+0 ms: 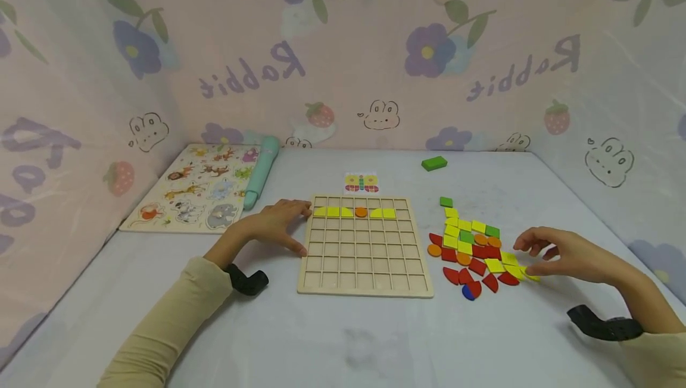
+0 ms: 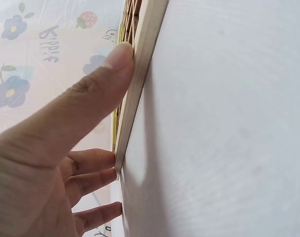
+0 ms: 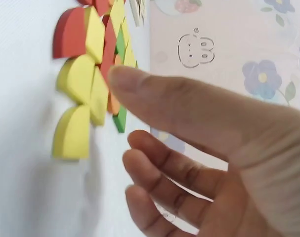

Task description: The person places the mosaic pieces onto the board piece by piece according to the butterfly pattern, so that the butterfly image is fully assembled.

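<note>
Steadying the wooden grid board [image 1: 365, 245] at its left edge with our flat left hand [image 1: 276, 224], we hover our right hand [image 1: 563, 254], fingers loosely spread and holding nothing, over the coloured pieces [image 1: 474, 245] lying right of it.

The left hand [image 2: 46, 163] lies against the edge of the wooden grid board [image 2: 140, 74], thumb [image 2: 98, 86] pressed flat along its rim and fingertips [image 2: 98, 160] touching its corner (yellow pieces peek through the slats), on the pale worktop [image 2: 229, 123].
</note>
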A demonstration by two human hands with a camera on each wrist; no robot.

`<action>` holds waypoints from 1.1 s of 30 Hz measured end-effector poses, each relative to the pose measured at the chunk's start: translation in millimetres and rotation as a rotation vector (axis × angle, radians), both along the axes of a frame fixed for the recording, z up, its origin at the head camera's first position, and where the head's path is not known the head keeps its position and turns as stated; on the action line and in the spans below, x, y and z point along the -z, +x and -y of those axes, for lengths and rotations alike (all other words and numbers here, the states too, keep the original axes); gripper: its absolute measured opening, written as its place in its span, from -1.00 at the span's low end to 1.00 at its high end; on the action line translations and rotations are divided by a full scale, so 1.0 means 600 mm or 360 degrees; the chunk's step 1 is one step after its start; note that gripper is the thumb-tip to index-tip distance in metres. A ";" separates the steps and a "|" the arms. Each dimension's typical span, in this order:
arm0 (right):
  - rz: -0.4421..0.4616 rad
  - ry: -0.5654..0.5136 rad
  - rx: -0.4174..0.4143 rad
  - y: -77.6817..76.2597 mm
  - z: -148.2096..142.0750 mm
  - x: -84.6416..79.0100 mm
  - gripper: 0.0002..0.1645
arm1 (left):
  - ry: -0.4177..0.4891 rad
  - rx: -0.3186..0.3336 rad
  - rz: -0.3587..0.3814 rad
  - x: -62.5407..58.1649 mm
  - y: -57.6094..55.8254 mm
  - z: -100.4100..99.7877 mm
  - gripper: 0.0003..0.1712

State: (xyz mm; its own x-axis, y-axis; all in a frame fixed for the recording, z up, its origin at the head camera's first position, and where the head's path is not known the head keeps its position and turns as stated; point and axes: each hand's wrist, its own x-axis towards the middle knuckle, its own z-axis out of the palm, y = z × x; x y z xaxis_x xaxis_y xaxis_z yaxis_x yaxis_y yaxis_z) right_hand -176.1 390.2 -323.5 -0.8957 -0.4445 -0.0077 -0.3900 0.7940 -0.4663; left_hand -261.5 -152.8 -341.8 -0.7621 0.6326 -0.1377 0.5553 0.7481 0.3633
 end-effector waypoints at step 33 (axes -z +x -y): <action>-0.0114 0.0072 0.0285 0.011 -0.017 0.054 -0.54 | -0.0003 -0.0001 -0.0011 -0.003 0.002 -0.001 -0.06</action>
State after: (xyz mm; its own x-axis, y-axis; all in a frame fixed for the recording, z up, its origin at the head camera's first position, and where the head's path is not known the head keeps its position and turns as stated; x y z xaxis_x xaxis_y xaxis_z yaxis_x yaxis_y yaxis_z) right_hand -169.7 400.3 -356.2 -0.9594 -0.2787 0.0426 -0.2716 0.8732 -0.4046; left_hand -260.4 -152.4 -339.8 -0.7635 0.6319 -0.1337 0.5574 0.7492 0.3577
